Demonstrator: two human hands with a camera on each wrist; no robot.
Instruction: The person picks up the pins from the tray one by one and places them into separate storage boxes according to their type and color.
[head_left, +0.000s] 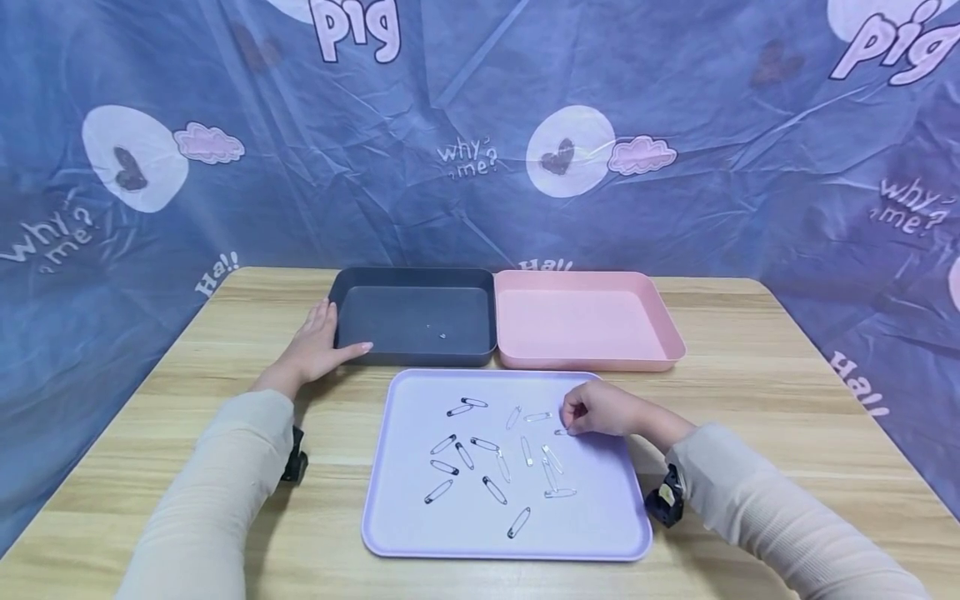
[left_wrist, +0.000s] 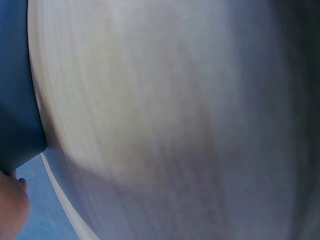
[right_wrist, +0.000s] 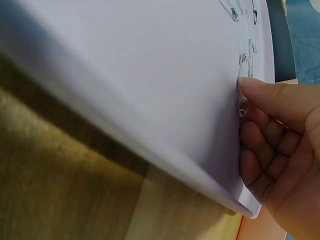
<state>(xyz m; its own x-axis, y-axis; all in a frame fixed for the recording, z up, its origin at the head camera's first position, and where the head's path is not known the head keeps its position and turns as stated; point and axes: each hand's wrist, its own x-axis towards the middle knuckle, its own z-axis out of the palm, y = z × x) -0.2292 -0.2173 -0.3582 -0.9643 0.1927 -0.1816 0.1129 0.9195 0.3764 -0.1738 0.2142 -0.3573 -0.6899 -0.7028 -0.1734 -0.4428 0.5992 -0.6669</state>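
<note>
Silver safety pin (head_left: 560,432), pinched by the curled right hand (head_left: 602,408), is at the lavender tray's (head_left: 592,533) right side near scattered pins (head_left: 494,491); pink tray (head_left: 573,321) behind; left hand (head_left: 317,346), fingers spread, touches charcoal tray (head_left: 412,317).

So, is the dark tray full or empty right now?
Nearly empty: in the head view, the dark tray has a mostly bare floor, with tiny pale specks too small to identify.
</note>
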